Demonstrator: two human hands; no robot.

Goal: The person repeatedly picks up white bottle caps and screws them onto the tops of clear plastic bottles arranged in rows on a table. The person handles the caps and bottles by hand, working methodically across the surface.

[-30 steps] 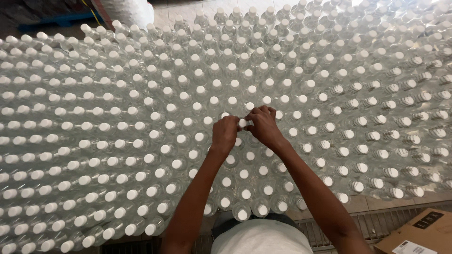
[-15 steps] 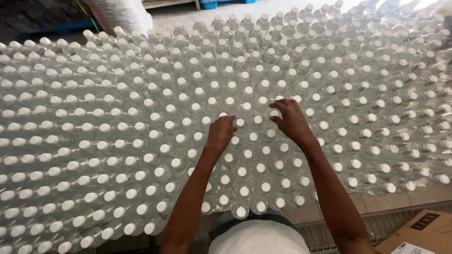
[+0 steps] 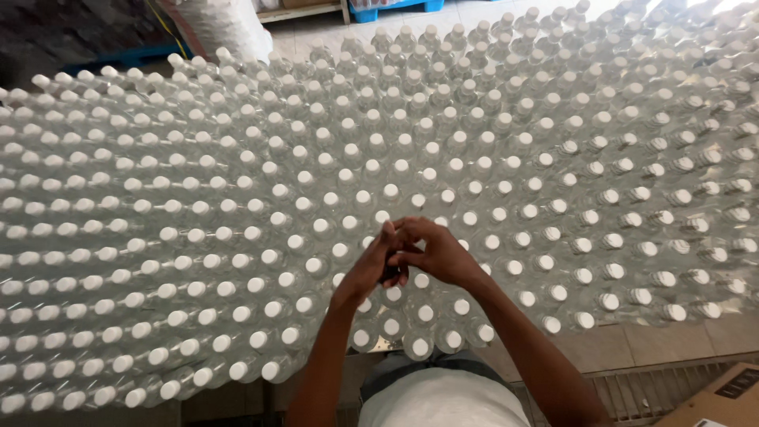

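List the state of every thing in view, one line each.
Clear bottles: upright, packed close in rows, white caps on.
Left hand: over the bottles, fingers meeting the right hand; any hold hidden.
Right hand: fingers curled against the left hand; any hold hidden.
Cardboard box: on the floor, flaps shut as far as seen.

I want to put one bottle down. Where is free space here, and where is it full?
Free: the bare strip between the bottles and the grating, left of the box. Bottles pack the rest cap to cap, also around the left hand and right hand.
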